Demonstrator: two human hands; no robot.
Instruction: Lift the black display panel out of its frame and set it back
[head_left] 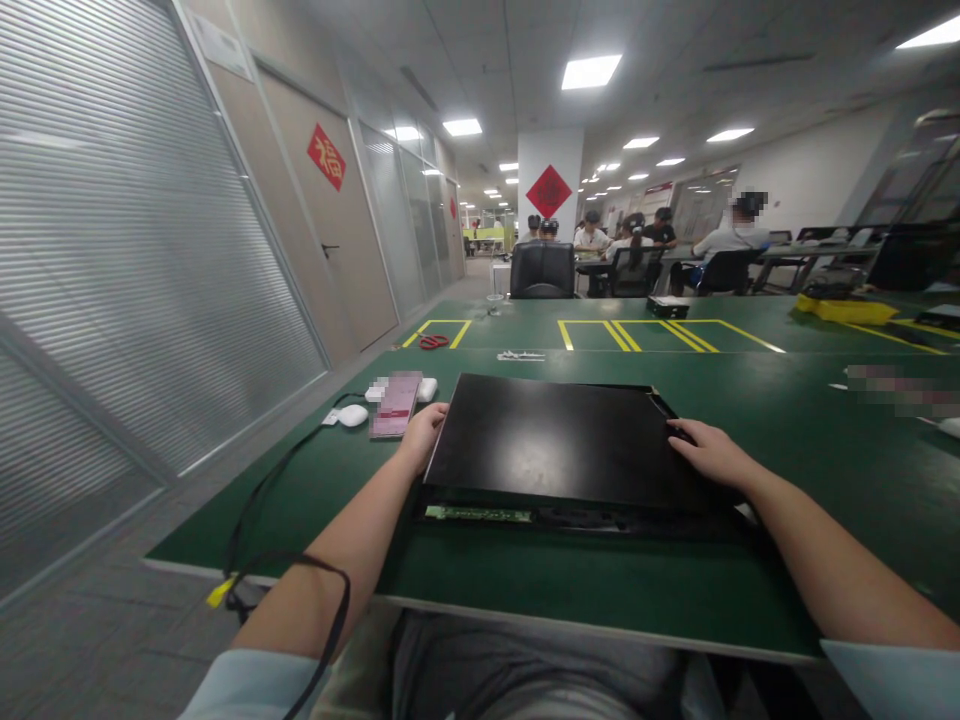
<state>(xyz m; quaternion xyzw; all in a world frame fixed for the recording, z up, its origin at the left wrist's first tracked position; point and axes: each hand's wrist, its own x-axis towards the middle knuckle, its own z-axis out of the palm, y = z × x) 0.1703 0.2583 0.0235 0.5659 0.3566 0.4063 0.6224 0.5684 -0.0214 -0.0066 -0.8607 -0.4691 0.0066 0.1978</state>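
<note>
A flat black display panel (547,435) lies in front of me on the green table, raised slightly along its near side. A narrow green circuit board strip (478,514) shows below that near edge, beside a dark part I cannot make out. My left hand (426,435) is closed on the panel's left edge, its fingertips partly hidden behind it. My right hand (705,450) grips the right edge near the far corner, with the fingers curled over the rim.
A phone (396,405) and white devices lie left of the panel, with a black cable (281,465) running past my left arm. Red-handled scissors (433,342) and small white pieces (520,356) lie beyond. A yellow item (844,308) sits far right. Several people sit at tables behind.
</note>
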